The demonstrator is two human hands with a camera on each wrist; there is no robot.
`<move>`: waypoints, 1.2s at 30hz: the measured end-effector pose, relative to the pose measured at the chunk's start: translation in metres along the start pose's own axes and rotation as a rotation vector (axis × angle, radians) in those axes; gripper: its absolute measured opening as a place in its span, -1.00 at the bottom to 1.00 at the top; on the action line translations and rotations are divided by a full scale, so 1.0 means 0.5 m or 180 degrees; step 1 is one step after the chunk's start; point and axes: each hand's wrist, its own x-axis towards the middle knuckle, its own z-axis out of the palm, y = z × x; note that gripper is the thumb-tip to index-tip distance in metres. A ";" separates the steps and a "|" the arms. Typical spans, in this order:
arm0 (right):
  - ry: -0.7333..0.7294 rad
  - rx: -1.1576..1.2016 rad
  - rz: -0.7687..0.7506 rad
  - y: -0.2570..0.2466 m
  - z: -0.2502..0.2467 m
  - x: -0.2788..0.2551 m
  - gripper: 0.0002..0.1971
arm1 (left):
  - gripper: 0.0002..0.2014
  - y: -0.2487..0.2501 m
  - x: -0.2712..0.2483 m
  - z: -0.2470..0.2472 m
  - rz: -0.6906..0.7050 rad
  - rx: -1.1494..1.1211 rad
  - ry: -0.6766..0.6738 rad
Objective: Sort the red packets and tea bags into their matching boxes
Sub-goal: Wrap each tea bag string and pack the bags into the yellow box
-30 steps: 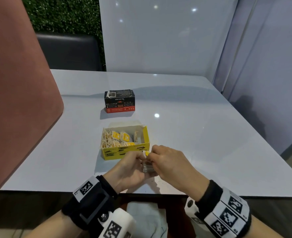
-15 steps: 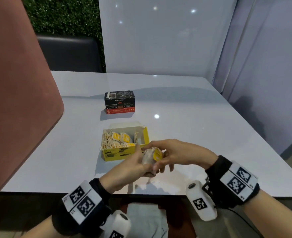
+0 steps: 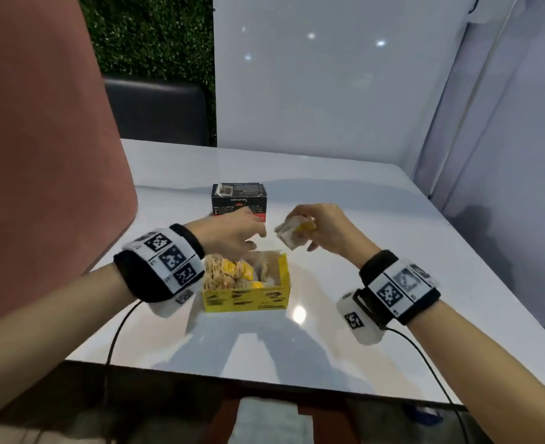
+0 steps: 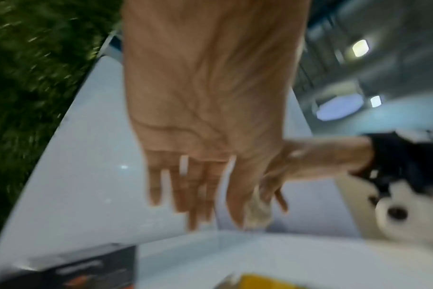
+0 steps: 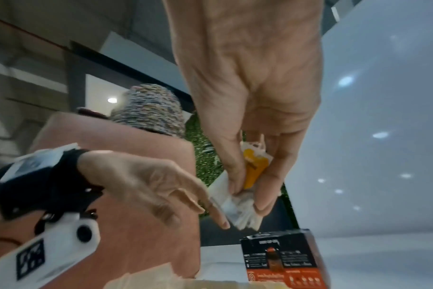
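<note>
At mid-frame, the right hand pinches a bundle of tea bags above the open yellow box, while the left hand hovers beside it, fingers loose and empty.

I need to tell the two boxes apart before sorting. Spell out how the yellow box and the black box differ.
The yellow box is open on top and packed with tea bags; the black box looks closed, its contents unseen. The yellow box sits nearer the person, the black box farther back. The yellow box is yellow with dark markings; the black box has an orange-red band along its base. Both stand upright on the white table.
</note>
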 end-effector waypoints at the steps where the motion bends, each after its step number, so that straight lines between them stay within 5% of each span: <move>1: 0.0158 0.0462 0.0223 0.015 0.003 0.005 -0.77 | -0.66 -0.005 0.005 -0.002 0.0295 0.0159 -0.0035; 4: 0.0037 0.1822 0.0713 0.040 0.031 0.002 -0.77 | -0.66 -0.009 0.017 0.008 0.1093 0.0665 -0.0158; 6: -0.0108 0.1924 0.0784 0.049 0.063 0.004 -0.75 | -0.55 -0.004 0.028 0.020 0.1382 0.0864 -0.0397; 9: -0.0110 0.1734 0.0803 0.048 0.086 0.010 -0.79 | -0.52 -0.003 0.038 0.037 0.1441 0.0842 -0.0746; 12: -0.0237 0.1593 0.0771 0.049 0.081 0.014 -0.84 | -0.25 -0.014 0.038 0.062 0.1258 0.0752 -0.1000; 15: -0.0353 0.1145 0.0596 0.042 0.074 0.016 -0.84 | -0.03 -0.027 0.031 0.085 0.1303 0.1014 -0.1130; 24: -0.1255 -0.1236 -0.0540 -0.011 0.067 0.049 -0.78 | 0.16 -0.047 -0.001 0.119 0.1264 0.0945 -0.0922; 31: -0.1803 -0.2299 -0.1550 -0.054 0.063 0.074 -0.64 | -0.05 -0.038 -0.008 0.126 0.1137 0.0914 -0.0758; 36: -0.1976 -0.3131 -0.1906 -0.060 0.099 0.077 -0.81 | -0.17 -0.038 -0.016 0.143 0.1149 0.0819 -0.0560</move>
